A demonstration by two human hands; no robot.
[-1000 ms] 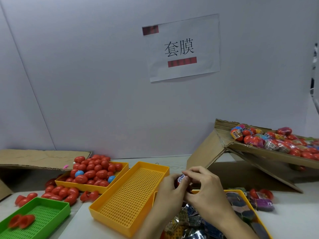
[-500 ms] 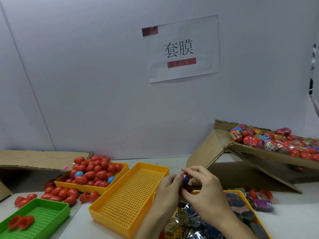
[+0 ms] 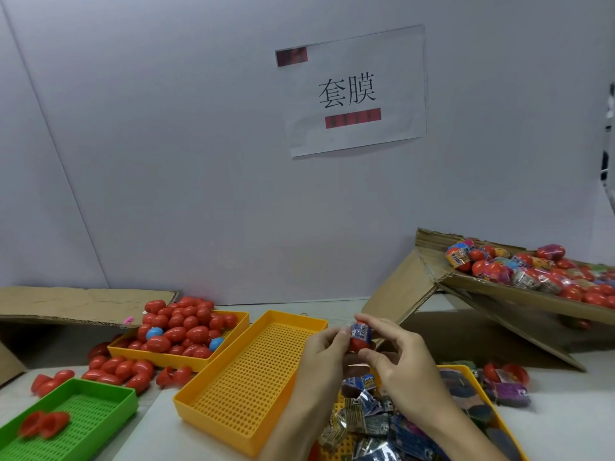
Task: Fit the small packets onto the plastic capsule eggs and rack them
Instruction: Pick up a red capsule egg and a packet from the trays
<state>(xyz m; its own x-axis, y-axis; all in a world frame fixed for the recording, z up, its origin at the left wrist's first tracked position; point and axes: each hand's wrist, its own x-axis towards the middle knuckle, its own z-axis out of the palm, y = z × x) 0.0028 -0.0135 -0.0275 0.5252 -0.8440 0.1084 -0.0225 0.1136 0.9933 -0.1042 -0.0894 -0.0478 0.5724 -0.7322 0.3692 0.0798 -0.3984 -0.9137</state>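
White wall backs the table [image 3: 565,424]. Both hands meet above the yellow trays: left hand [image 3: 324,357] and right hand [image 3: 404,364] pinch a red egg [image 3: 359,344] capped by a packet [image 3: 361,331].

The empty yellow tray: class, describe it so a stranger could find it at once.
Start at the paper sign on the wall and drop to the table. Three yellow trays sit there; the empty yellow tray is the middle one, left of the hands, showing bare perforated floor, holding no eggs or packets.
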